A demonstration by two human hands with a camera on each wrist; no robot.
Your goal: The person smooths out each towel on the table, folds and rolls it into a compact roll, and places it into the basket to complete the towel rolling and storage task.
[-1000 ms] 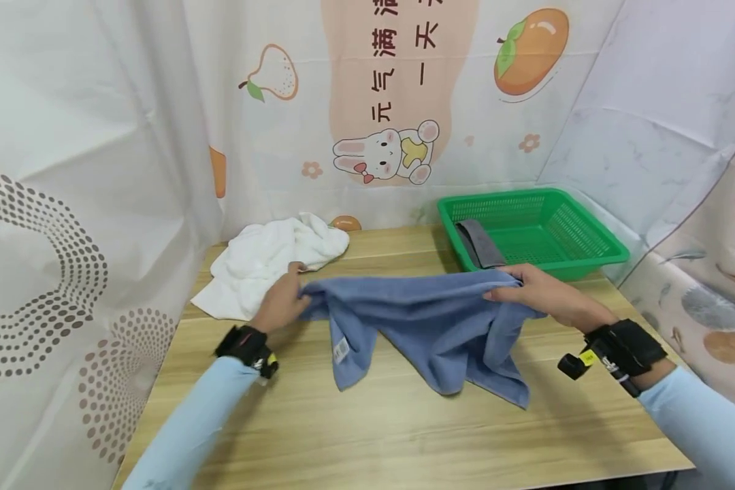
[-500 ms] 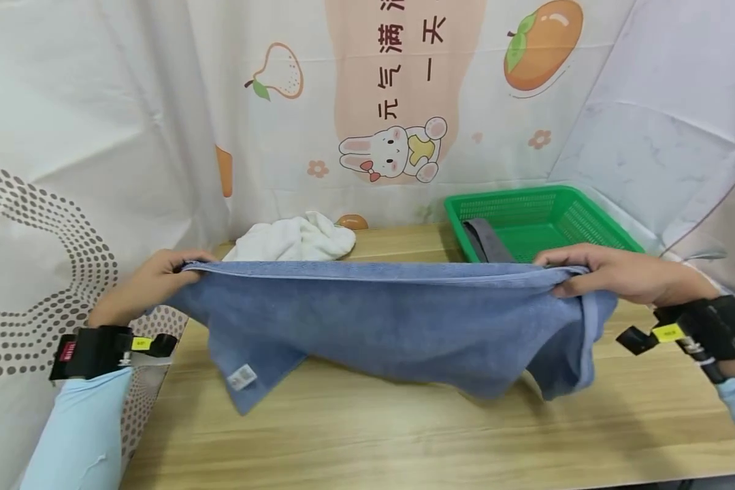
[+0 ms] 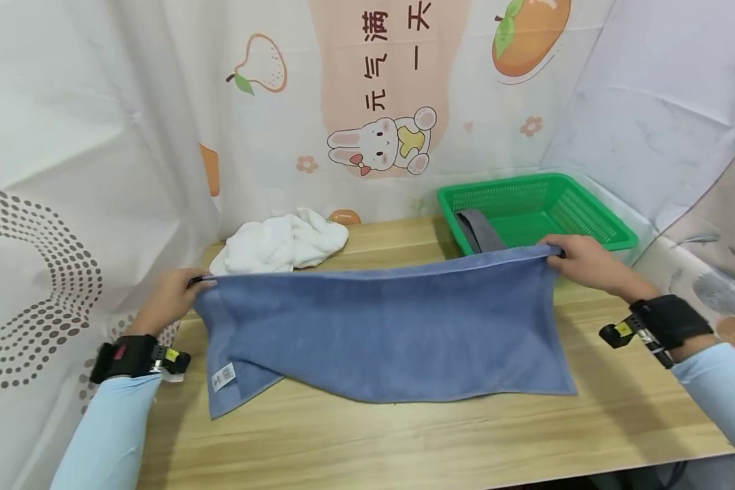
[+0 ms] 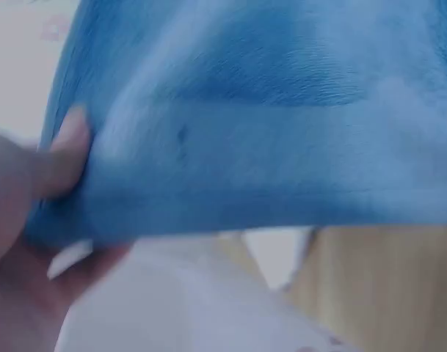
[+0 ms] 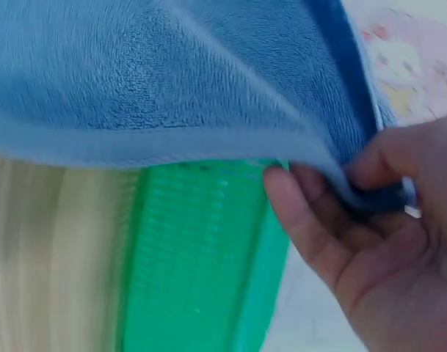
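Note:
A blue towel (image 3: pixel 380 333) with a white label near its lower left corner is stretched wide between both hands. My left hand (image 3: pixel 174 296) pinches its upper left corner; in the left wrist view the thumb (image 4: pixel 70 150) presses on the cloth near its edge. My right hand (image 3: pixel 588 265) pinches the upper right corner, a little higher than the left. In the right wrist view, the corner of the towel (image 5: pixel 172 81) is folded between thumb and fingers. The towel's lower part hangs down in front of the wooden table, its lower left flap slightly folded.
Behind the towel at the back left lies a crumpled white cloth (image 3: pixel 269 245). A green plastic basket (image 3: pixel 606 231) stands at the back right, with a folded grey cloth (image 3: pixel 480 231) inside its left side. Printed curtains surround the wooden table (image 3: pixel 404 442).
Both hands have drawn apart from the centre, stretching the bunched towel wide. Over the last half second its hanging part has flattened out and the left hand has dropped slightly.

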